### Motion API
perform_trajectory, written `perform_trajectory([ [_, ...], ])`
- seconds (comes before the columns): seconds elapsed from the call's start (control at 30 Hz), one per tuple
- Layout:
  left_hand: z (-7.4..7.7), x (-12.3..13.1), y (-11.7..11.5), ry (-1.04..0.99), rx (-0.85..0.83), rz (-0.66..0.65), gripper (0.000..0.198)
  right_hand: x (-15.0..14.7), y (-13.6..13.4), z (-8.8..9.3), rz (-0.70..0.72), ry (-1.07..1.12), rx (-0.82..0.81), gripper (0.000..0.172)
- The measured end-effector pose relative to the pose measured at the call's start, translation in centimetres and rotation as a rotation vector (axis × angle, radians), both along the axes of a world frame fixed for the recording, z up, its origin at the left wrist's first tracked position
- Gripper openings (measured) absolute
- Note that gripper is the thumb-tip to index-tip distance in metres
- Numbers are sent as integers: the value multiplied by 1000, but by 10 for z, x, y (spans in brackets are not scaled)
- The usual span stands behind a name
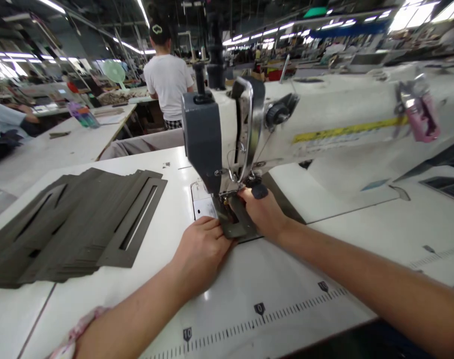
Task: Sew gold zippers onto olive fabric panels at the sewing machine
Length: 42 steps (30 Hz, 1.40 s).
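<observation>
A white sewing machine (324, 124) with a grey head stands on the white table (272, 279). A dark grey fabric piece (237, 227) lies under its presser foot (227, 199). My left hand (201, 249) rests on the near left edge of this piece, fingers curled and pressing it down. My right hand (264, 212) pinches the piece just right of the needle. A fanned stack of grey slotted pieces (81, 224) lies on the table to the left of my left hand.
A printed ruler scale (257, 314) runs along the table's near edge. A person in a white shirt (169, 85) stands with their back turned behind the machine. Another person's sleeve (2, 122) shows at the far left by a long worktable (62, 144).
</observation>
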<state>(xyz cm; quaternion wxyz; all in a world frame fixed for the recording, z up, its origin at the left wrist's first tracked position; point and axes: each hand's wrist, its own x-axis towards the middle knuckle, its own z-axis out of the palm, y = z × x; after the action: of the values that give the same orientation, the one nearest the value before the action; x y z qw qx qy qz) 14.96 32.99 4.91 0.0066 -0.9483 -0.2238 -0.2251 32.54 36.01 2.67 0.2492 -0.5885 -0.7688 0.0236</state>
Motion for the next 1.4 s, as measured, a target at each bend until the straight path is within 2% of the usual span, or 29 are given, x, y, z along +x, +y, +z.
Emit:
perform_trajectory([
  [0.27,-2,0,1,51,-13,0,29,-7,-2,5,-109,-4,-16,19],
  [0.53,0,-1,-1,25,6,2,29,-4,-3,10,-66,-16,-26,14],
  [0.73,-1,0,0,18,-3,-4,26,-10,3,4,-197,-21,-42,20],
  [0.83,-1,0,-3,-1,-15,5,26,-11,3,7,-214,-3,-42,27],
  [1.0,5,-8,-21,-60,22,82,24,-1,-22,20,-42,36,18,16],
  [1.13,6,-16,-29,-154,54,248,20,12,-53,17,215,78,134,12],
  [1.2,5,-18,-26,-145,61,209,24,15,-63,12,369,122,194,18],
  [1.27,3,-18,-21,-99,53,105,23,16,-66,8,460,148,216,23],
  [1.4,-3,-17,-13,-26,111,6,25,14,-62,6,473,125,196,27],
])
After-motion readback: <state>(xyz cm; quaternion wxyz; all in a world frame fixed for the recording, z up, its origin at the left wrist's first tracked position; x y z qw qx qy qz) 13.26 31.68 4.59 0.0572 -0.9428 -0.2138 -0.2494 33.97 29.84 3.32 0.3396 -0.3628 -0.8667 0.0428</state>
